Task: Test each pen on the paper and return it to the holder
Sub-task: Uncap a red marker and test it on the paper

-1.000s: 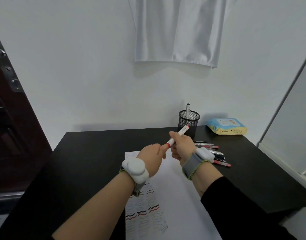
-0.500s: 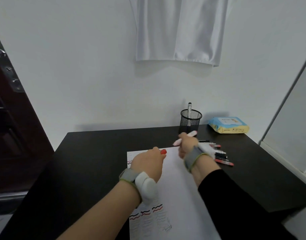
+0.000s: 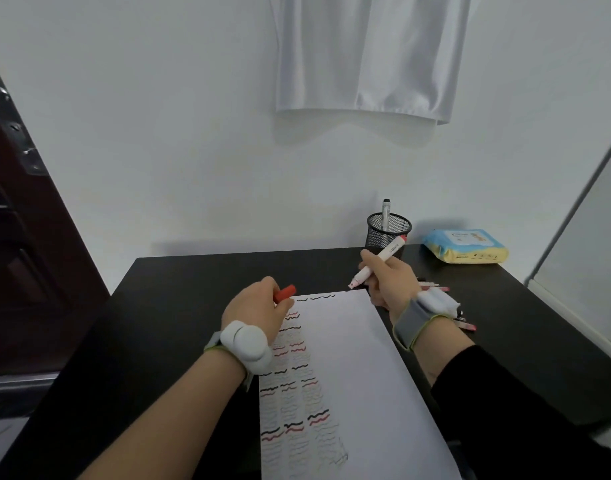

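Observation:
My right hand [image 3: 388, 280] grips an uncapped white marker [image 3: 380, 263], its pink tip pointing down just above the far right corner of the paper [image 3: 352, 358]. My left hand [image 3: 255, 311] rests on the paper's far left edge and pinches the marker's red cap [image 3: 285, 293]. The sheet carries several rows of black and red wavy lines. A black mesh pen holder [image 3: 388, 232] stands at the back of the desk with one pen [image 3: 386, 213] upright in it. Several loose pens [image 3: 465, 323] lie on the desk behind my right wrist, partly hidden.
The black desk [image 3: 193, 289] stands against a white wall. A yellow and blue packet of tissues [image 3: 466, 245] lies right of the holder. A dark door [image 3: 23, 254] is at the left, a white cloth [image 3: 366, 53] hangs on the wall above.
The cap came off the marker: my left hand pulled away to the left with the red cap, and my right hand lowered the bare tip toward the paper's far edge.

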### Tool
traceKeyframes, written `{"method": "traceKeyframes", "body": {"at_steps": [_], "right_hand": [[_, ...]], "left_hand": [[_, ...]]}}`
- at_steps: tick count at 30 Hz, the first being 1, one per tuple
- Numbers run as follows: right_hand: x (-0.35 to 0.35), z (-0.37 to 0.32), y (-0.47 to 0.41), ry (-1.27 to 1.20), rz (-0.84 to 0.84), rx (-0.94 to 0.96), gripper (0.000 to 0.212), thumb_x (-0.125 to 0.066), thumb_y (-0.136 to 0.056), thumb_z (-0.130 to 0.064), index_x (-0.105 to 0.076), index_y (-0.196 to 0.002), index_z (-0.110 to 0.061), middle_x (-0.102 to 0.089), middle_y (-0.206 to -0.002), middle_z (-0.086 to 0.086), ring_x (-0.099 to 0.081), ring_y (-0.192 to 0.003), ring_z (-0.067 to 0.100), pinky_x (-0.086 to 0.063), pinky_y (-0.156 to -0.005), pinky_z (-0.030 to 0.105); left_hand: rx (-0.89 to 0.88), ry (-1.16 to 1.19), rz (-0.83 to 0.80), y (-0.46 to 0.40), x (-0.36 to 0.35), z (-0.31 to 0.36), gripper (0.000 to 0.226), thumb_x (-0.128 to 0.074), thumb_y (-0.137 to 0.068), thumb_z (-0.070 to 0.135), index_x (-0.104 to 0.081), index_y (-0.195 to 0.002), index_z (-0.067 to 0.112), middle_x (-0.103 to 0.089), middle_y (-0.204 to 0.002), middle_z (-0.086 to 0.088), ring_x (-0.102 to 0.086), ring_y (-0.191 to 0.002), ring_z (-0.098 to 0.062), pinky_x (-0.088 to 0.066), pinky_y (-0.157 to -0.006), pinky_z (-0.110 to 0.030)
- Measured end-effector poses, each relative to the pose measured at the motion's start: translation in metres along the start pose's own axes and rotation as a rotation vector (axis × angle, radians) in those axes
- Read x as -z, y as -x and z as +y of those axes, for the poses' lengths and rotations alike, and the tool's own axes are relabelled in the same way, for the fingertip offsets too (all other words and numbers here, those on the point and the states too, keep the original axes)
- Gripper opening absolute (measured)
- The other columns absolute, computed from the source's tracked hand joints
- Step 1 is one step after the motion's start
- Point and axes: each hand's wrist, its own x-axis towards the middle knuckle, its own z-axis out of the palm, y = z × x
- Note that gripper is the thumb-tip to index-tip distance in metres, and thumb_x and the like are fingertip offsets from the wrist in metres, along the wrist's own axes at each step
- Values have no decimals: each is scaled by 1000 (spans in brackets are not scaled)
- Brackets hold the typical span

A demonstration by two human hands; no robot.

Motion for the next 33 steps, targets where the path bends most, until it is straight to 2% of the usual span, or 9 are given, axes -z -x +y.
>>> {"method": "traceKeyframes", "body": {"at_steps": [3,7,11,16,19,22,33], "right_hand": [[-7,7,6,80,-83,78,24,-63,-93,-27,-68,-88,-4,-54,-56,4,-38,-41,11,-31,-40,22],[-18,17,8,235,-213,98,14,-67,-89,-20,-71,-96,-9,-70,-76,6,-54,-54,11,-43,-49,23],[-29,29,-2,360,-148,129,3,-70,-83,-15,-70,-84,-12,-72,-73,6,-58,-52,6,-43,-52,23],[-41,38,-9,415,-107,138,9,-70,-81,-19,-65,-82,-11,-71,-69,3,-64,-55,2,-48,-60,26],[-41,44,-8,435,-127,165,12,-71,-81,-25,-65,-78,-15,-73,-68,-1,-66,-64,8,-54,-67,31],[-40,46,-10,458,-149,183,13,-71,-82,-29,-66,-78,-18,-73,-69,-3,-67,-69,14,-55,-69,35],[-41,48,-10,526,-173,195,14,-70,-84,-35,-65,-81,-22,-74,-71,-9,-69,-72,12,-58,-74,38]], "left_hand": [[39,23,-22,-9,-5,-4,23,-55,-91,45,-53,-98,24,-57,-86,6,-58,-78,-14,-53,-75,-36],[70,29,-56,-14,-16,-4,23,-53,-92,46,-53,-98,24,-59,-87,6,-59,-79,-14,-53,-76,-36],[90,0,-11,-13,-29,-7,22,-52,-92,47,-51,-94,26,-57,-83,7,-56,-75,-11,-53,-72,-33],[76,2,40,-13,-33,-9,23,-52,-91,48,-49,-90,25,-55,-80,7,-55,-73,-13,-49,-66,-31],[70,3,72,-13,-34,-10,23,-52,-91,48,-49,-89,25,-55,-80,7,-54,-72,-13,-44,-62,-30],[68,5,70,-14,-36,-11,24,-51,-91,49,-50,-90,25,-56,-80,7,-55,-72,-14,-45,-62,-30],[74,-1,72,-15,-37,-11,23,-51,-91,49,-50,-93,26,-56,-81,7,-56,-73,-13,-49,-66,-32]]}}
